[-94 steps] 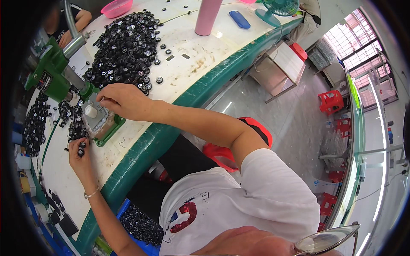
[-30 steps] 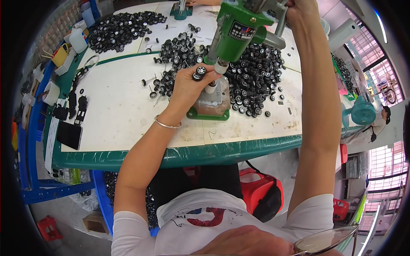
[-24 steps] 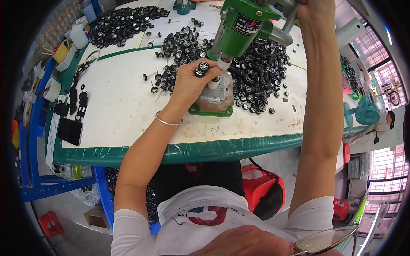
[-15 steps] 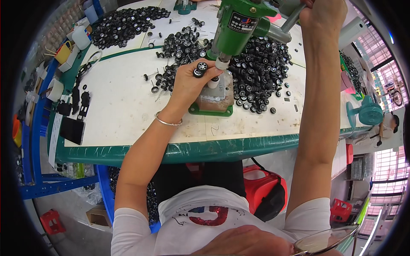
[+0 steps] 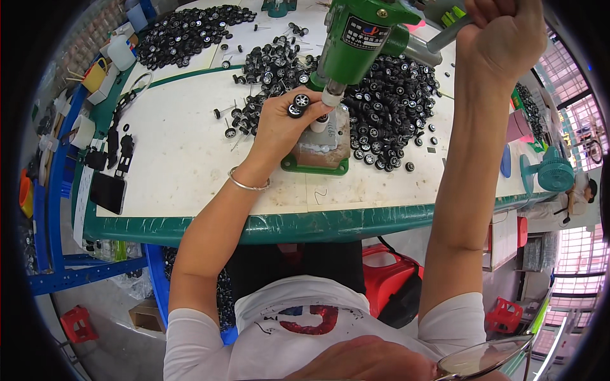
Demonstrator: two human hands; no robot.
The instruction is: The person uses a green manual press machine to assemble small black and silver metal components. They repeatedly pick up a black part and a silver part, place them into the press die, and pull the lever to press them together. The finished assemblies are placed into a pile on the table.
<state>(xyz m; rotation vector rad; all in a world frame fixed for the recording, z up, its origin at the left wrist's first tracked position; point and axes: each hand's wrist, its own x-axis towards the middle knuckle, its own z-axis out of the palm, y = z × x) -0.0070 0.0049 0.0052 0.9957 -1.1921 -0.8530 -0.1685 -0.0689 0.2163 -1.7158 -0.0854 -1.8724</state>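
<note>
Two small black wheels (image 5: 300, 102) are clasped in the left grip (image 5: 279, 124), whose fingertips meet just under the white tip (image 5: 332, 96) of a green press (image 5: 359, 38); whether they also pinch a part there is too small to tell. Around that grip spreads a white, brown-stained table (image 5: 168, 152), green along its near edge. A heap of loose wheels (image 5: 391, 105) lies to its right, axled wheels (image 5: 270, 70) just beyond it, a black phone (image 5: 108, 193) well to its left, a red stool (image 5: 78, 327) lower still. Below and right of the right grip (image 5: 502, 44) stands a teal fan (image 5: 554, 173). Against half a second ago, the right grip, closed round the press's lever (image 5: 450, 35), sits lower and farther right; the left grip has hardly shifted.
</note>
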